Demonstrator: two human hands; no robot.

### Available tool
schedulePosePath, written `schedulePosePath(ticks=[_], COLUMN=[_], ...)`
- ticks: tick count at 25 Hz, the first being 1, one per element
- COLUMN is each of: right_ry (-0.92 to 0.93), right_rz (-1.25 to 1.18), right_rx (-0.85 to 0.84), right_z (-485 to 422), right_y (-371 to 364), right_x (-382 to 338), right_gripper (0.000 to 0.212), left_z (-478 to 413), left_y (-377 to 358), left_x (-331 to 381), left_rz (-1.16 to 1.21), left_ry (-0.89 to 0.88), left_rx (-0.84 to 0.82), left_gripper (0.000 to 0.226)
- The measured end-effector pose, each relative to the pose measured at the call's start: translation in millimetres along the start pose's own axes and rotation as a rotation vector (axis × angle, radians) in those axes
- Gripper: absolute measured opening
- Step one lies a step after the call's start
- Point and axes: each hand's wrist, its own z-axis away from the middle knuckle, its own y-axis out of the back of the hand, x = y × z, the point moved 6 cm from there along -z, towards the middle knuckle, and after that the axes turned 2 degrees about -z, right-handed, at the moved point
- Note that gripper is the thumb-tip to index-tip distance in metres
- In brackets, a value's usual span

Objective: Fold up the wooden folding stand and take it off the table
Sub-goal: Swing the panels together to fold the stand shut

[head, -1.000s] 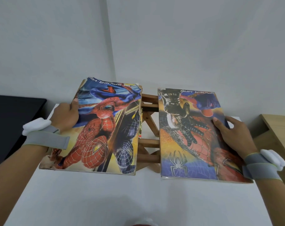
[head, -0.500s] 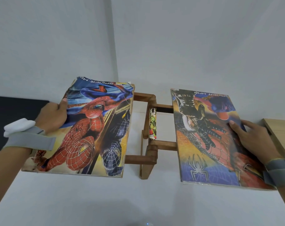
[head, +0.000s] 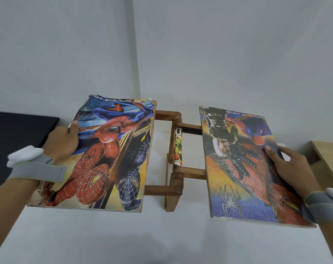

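The wooden folding stand (head: 174, 189) lies spread out on the white table (head: 162, 241). It has two flat panels covered in Spider-Man pictures, joined by brown wooden bars in the middle. My left hand (head: 62, 143) grips the outer edge of the left panel (head: 104, 159), thumb on top. My right hand (head: 289, 164) holds the outer edge of the right panel (head: 243, 168), fingers spread on its surface. A narrow picture-covered strip (head: 178, 147) sits between the bars.
A black surface (head: 15, 141) lies at the left beside the table. A light wooden piece of furniture (head: 327, 157) stands at the right. A white wall corner rises close behind the stand.
The two panels have moved apart sideways, left panel leftward and right panel rightward. The crossed central bars have flattened out, and the gap between the panels is wider.
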Motion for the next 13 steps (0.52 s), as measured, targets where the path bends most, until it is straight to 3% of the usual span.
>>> schedulePosePath(ticks=[13], right_ry=[-0.125], right_rz=[-0.071], right_rx=[-0.082], right_z=[8.5], right_y=[-47.1], right_x=[24.9], right_gripper=[0.058], left_z=[13.0], left_y=[-29.6], left_x=[-6.4], left_rz=[0.039], left_ry=[0.153], left_rx=[-0.001], left_gripper=[0.067])
